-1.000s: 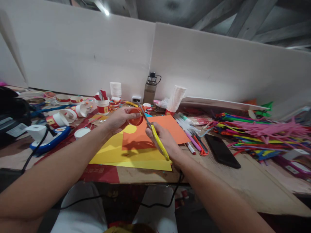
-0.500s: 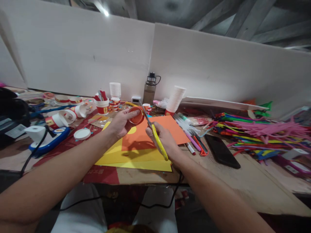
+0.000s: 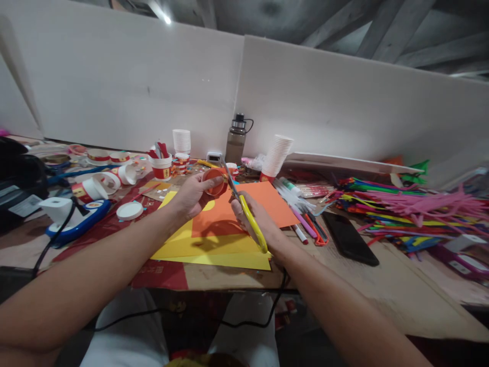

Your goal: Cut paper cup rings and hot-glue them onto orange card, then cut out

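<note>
My left hand (image 3: 193, 194) is closed on a round orange-red piece (image 3: 214, 183), shaped like a shallow cup, with the thumb over its edge. In my right hand (image 3: 252, 214) is a pair of scissors (image 3: 250, 218) with yellow handles, its metal blades pointing up beside the round piece's right edge. Whether the blades touch that edge I cannot tell. Beneath both hands lie an orange sheet (image 3: 273, 201) and yellow sheets (image 3: 225, 261) of paper.
A white lid (image 3: 130, 210), a blue-and-white device (image 3: 78, 224) and cut paper cups (image 3: 89, 189) lie left. Behind stand a cup of red-handled tools (image 3: 161, 165), a bottle (image 3: 236, 140) and stacked paper cups (image 3: 278, 155). Markers (image 3: 300, 233), a phone (image 3: 349, 238) and pipe cleaners (image 3: 412, 204) lie right.
The scissors and right hand have shifted very slightly. My left hand still holds the round piece in nearly the same place.
</note>
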{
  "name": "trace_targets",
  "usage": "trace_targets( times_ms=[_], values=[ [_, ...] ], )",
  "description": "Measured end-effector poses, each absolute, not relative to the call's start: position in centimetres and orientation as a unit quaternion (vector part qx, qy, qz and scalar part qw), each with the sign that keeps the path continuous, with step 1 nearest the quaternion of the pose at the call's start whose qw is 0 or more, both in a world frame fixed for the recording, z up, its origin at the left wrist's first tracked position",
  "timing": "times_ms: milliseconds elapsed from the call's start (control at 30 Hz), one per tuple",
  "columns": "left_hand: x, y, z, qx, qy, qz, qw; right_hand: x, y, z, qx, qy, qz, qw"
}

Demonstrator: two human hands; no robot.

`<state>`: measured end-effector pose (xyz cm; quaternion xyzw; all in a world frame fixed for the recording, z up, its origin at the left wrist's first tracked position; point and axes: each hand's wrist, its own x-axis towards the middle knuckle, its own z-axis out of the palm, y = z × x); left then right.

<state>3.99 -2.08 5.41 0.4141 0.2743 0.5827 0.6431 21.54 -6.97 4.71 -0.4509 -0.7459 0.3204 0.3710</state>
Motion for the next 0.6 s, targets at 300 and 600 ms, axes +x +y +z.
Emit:
trace_targets(
  times_ms=[300,600],
  values=[
    [4.13,-2.13,5.58,0.415,0.263,0.588,0.643,21.72,-6.6,4.43,-0.451,-0.743,0.326,0.371],
    [3.53,-1.54,5.39,0.452,0.258,0.582,0.625,21.76,-6.76,4.43,-0.456,-0.75,0.317,0.359]
  ],
)
